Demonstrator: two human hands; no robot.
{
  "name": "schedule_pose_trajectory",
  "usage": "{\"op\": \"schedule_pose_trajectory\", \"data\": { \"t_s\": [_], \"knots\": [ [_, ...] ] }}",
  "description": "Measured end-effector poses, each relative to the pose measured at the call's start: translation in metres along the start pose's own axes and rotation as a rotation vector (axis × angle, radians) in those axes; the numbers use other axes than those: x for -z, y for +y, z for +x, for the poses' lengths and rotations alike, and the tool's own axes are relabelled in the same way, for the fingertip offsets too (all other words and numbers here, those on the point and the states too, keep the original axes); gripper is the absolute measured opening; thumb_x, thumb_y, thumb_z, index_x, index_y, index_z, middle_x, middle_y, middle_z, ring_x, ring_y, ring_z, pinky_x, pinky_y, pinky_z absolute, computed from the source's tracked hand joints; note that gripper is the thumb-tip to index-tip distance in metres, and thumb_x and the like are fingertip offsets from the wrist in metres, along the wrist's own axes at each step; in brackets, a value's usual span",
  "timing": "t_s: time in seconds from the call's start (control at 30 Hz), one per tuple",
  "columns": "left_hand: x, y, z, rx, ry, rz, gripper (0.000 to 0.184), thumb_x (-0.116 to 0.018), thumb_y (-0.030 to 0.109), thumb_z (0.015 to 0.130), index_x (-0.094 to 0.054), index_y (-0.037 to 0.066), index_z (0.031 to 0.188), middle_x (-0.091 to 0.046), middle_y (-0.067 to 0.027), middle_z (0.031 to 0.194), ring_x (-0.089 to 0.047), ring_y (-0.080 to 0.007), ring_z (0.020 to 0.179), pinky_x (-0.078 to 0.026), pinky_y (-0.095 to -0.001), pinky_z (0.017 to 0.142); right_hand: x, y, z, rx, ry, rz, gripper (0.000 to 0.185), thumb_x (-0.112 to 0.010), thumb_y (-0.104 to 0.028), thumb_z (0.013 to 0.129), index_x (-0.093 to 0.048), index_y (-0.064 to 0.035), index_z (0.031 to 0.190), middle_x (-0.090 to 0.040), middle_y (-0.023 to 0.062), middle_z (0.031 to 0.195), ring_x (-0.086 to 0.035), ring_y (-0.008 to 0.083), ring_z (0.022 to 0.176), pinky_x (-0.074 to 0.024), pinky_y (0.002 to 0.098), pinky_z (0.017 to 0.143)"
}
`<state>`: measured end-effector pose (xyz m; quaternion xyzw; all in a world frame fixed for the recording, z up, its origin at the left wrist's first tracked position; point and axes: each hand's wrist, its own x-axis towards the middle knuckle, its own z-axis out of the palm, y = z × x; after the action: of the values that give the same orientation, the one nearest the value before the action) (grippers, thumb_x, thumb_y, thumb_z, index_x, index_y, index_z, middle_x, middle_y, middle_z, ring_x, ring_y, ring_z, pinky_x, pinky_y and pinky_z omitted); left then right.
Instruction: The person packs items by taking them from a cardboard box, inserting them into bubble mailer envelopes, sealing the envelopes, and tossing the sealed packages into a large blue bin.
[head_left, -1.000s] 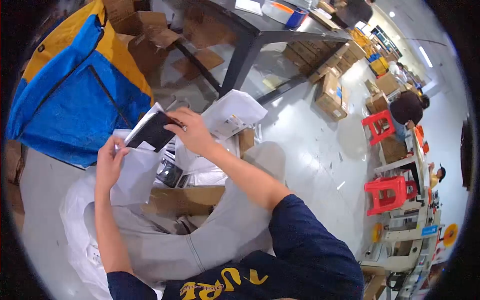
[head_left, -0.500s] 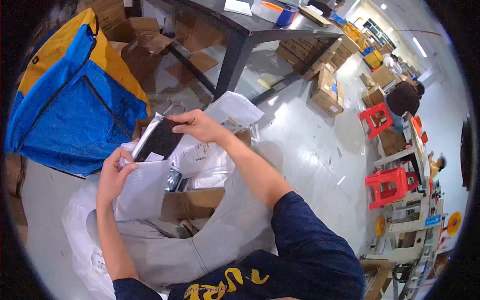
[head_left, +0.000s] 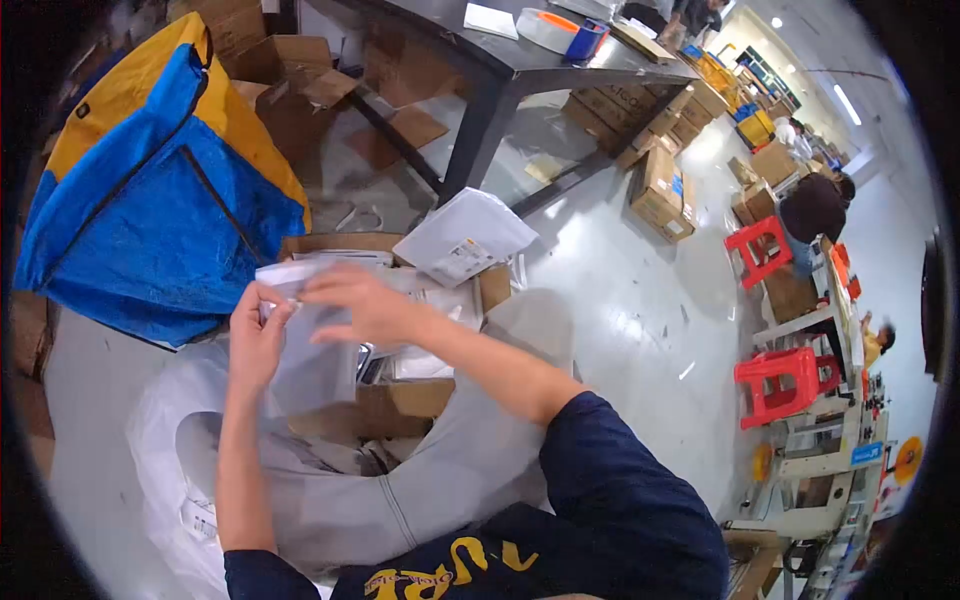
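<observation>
My left hand [head_left: 258,335] pinches the upper edge of a white plastic mailer bag [head_left: 312,375], which hangs down over my lap. Blurred by motion, my right hand [head_left: 365,308] is at the bag's top edge, its thumb held apart from the fingers; whether it grips the plastic I cannot tell. The dark flat item seen earlier is out of sight. Just beyond the bag stands an open cardboard box [head_left: 405,405] with white packets inside. A white labelled mailer [head_left: 467,238] rests on its far side.
A blue and yellow bag [head_left: 165,210] stands at the left. Ahead is a dark table [head_left: 480,125] with a tape roll [head_left: 545,30] on it. A carton [head_left: 663,195] sits on the floor. Red stools [head_left: 775,388] and a seated person [head_left: 815,208] are at the right.
The dark flat item no longer shows at the bag's mouth. My right hand has moved down and left to the bag's top edge. My left hand has shifted slightly right with the bag.
</observation>
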<state>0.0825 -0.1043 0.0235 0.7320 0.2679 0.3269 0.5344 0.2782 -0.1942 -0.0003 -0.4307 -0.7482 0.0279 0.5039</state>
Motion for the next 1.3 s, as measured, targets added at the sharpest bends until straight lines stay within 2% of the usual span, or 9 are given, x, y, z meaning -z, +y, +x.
{"op": "schedule_pose_trajectory", "data": {
  "t_s": [0.37, 0.7, 0.93, 1.0, 1.03, 1.07, 1.1, 1.17, 1.3],
  "knots": [
    [-0.004, -0.016, 0.000, -0.109, 0.046, -0.023, 0.008, -0.060, 0.004, 0.089, -0.053, 0.006, 0.087, -0.051, 0.0005, 0.076, -0.040, -0.0080, 0.068, -0.034, -0.0208, 0.062, -0.012, 0.002, -0.005, -0.149, -0.051, 0.000, 0.026, -0.078, -0.020, 0.077, -0.066, -0.0066, 0.097, -0.066, 0.0077, 0.100, -0.058, 0.0271, 0.086, -0.0466, 0.0377, 0.078],
    [-0.017, 0.012, -0.010, -0.102, 0.037, 0.334, 0.044, -0.061, 0.001, 0.087, -0.048, 0.004, 0.129, -0.057, -0.0067, 0.073, -0.049, -0.0167, 0.058, -0.041, -0.0310, 0.056, -0.002, 0.004, -0.008, -0.282, -0.120, 0.076, 0.011, -0.069, -0.012, 0.084, -0.065, -0.0038, 0.090, -0.064, 0.0067, 0.083, -0.057, 0.0251, 0.073, -0.0451, 0.0342, 0.066],
    [-0.040, 0.004, -0.010, -0.369, -0.068, 0.456, 0.074, -0.057, -0.002, 0.086, -0.024, 0.005, 0.152, -0.064, -0.0205, 0.110, -0.065, -0.0319, 0.079, -0.049, -0.0401, 0.069, -0.007, -0.014, 0.000, -0.315, 0.053, 0.265, 0.013, -0.066, -0.014, 0.087, -0.068, -0.0015, 0.087, -0.067, 0.0068, 0.084, -0.057, 0.0214, 0.073, -0.0452, 0.0331, 0.067],
    [-0.031, 0.001, -0.011, -0.392, -0.093, 0.518, 0.077, -0.056, -0.002, 0.086, -0.020, 0.004, 0.154, -0.060, -0.0243, 0.128, -0.067, -0.0368, 0.093, -0.051, -0.0411, 0.079, 0.000, -0.008, -0.003, -0.581, 0.086, 0.331, 0.013, -0.058, -0.011, 0.090, -0.069, -0.0020, 0.091, -0.069, 0.0070, 0.088, -0.061, 0.0203, 0.080, -0.0481, 0.0334, 0.073],
    [-0.024, -0.003, -0.009, -0.223, -0.077, 0.473, 0.077, -0.056, -0.001, 0.086, -0.020, 0.003, 0.154, -0.040, -0.0228, 0.150, -0.059, -0.0387, 0.115, -0.047, -0.0393, 0.096, 0.001, 0.015, -0.007, -0.527, 0.194, 0.416, 0.014, -0.055, -0.010, 0.091, -0.067, -0.0028, 0.093, -0.070, 0.0082, 0.092, -0.063, 0.0188, 0.084, -0.0503, 0.0347, 0.074],
    [-0.020, -0.007, -0.003, -0.252, 0.007, 0.335, 0.077, -0.058, 0.001, 0.087, -0.020, 0.002, 0.154, -0.028, -0.0197, 0.157, -0.046, -0.0380, 0.131, -0.037, -0.0371, 0.109, 0.031, -0.007, 0.014, -0.892, 0.235, 0.637, 0.014, -0.050, -0.010, 0.094, -0.063, -0.0048, 0.093, -0.068, 0.0097, 0.090, -0.063, 0.0184, 0.083, -0.0516, 0.0354, 0.074],
    [-0.012, -0.010, 0.005, -0.335, 0.130, 0.399, 0.078, -0.060, 0.002, 0.086, -0.020, 0.001, 0.153, -0.029, -0.0194, 0.156, -0.046, -0.0363, 0.131, -0.036, -0.0365, 0.109, 0.036, 0.017, 0.005, -0.854, 0.601, 0.815, 0.016, -0.046, -0.014, 0.097, -0.060, -0.0064, 0.094, -0.065, 0.0100, 0.087, -0.063, 0.0193, 0.082, -0.0521, 0.0357, 0.072],
    [-0.001, -0.004, 0.006, -0.307, 0.298, 0.205, 0.079, -0.063, 0.005, 0.086, -0.022, 0.000, 0.152, -0.033, -0.0199, 0.152, -0.044, -0.0322, 0.130, -0.035, -0.0363, 0.110, 0.074, 0.047, -0.011, -0.685, 0.554, -0.052, 0.029, -0.040, -0.022, 0.102, -0.060, -0.0041, 0.093, -0.061, 0.0059, 0.088, -0.056, 0.0163, 0.081, -0.0452, 0.0290, 0.075],
    [0.003, -0.007, 0.007, -0.208, 0.351, 0.133, 0.083, -0.066, 0.004, 0.084, -0.021, 0.006, 0.154, -0.034, -0.0240, 0.149, -0.061, -0.0318, 0.108, -0.050, -0.0355, 0.093, 0.076, 0.054, -0.022, -0.598, 0.217, 0.133, 0.026, -0.051, -0.024, 0.099, -0.063, -0.0022, 0.108, -0.066, 0.0065, 0.098, -0.057, 0.0168, 0.087, -0.0450, 0.0280, 0.083]
  ]
}}
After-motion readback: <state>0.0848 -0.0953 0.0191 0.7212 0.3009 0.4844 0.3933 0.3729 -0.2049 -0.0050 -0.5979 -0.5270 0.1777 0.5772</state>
